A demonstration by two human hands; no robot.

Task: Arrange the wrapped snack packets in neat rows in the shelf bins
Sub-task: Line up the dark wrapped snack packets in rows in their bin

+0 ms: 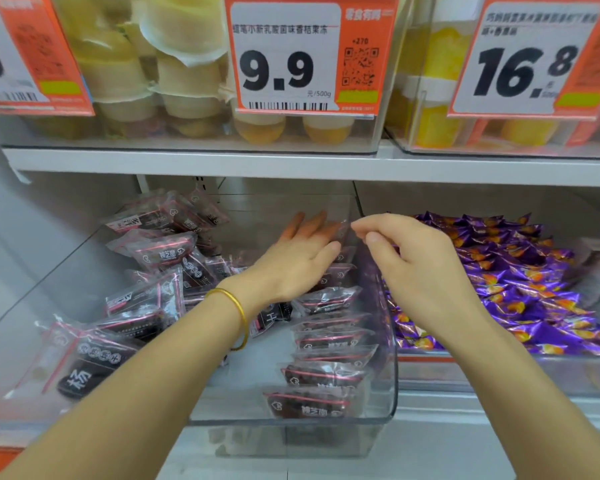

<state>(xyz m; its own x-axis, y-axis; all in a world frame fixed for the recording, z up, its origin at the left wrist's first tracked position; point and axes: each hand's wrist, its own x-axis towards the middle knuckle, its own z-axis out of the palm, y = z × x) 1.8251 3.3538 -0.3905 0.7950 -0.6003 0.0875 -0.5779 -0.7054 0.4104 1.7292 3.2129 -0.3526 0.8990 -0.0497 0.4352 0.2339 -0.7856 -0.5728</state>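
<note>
A clear plastic bin (392, 375) on the lower shelf holds dark snack packets with pink stripes. A neat row of these packets (326, 344) runs along the bin's right wall, from front to back. Loose packets (160, 258) lie in a jumble on the left side. My left hand (298, 261), with a gold bangle on the wrist, lies flat with fingers spread against the far end of the row. My right hand (406, 251) hovers above the bin's right wall, thumb and forefinger pinching the edge of a clear packet (343, 230) at the back of the row.
A second bin (499, 372) to the right is full of purple foil snacks (499, 271). The white shelf board (291, 164) above carries clear bins of jelly cups (174, 74) with orange price tags (312, 57) hanging low over the work space.
</note>
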